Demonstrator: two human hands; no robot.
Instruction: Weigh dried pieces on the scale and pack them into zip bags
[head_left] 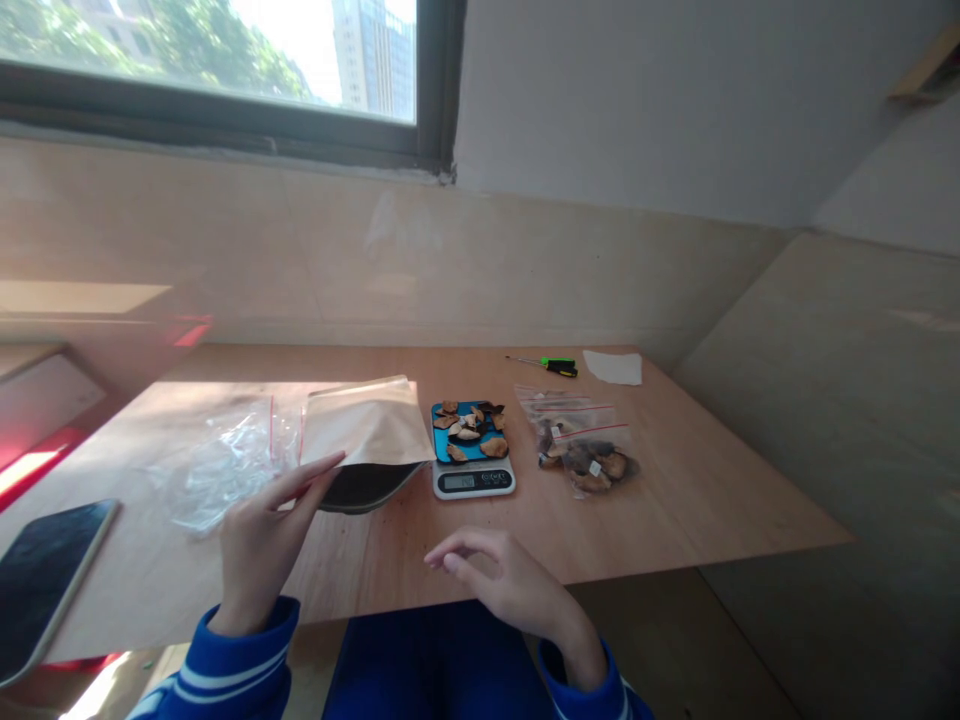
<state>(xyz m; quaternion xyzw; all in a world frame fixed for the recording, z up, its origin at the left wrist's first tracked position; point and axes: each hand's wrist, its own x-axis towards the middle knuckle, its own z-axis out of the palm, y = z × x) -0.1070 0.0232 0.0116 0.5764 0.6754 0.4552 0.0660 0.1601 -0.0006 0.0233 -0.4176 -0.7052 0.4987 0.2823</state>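
Observation:
My left hand (274, 535) pinches the near edge of a brown paper bag (367, 422). The bag's mouth gapes toward me and shows a dark inside. My right hand (499, 572) hovers at the table's front edge, its fingers loosely bent and apart, with nothing in them. Between the hands, farther back, stands a small digital scale (474, 490) with a blue platform. Dried brown and pale pieces (469, 428) lie spread on that platform. The scale's display is lit, but its digits are too small to read.
Clear zip bags (236, 465) lie left of the paper bag, with a phone (52, 570) at the table's left front. To the right are zip bags of dark dried pieces (592, 460). A green-and-black screwdriver (556, 366) and white paper (613, 367) lie at the back.

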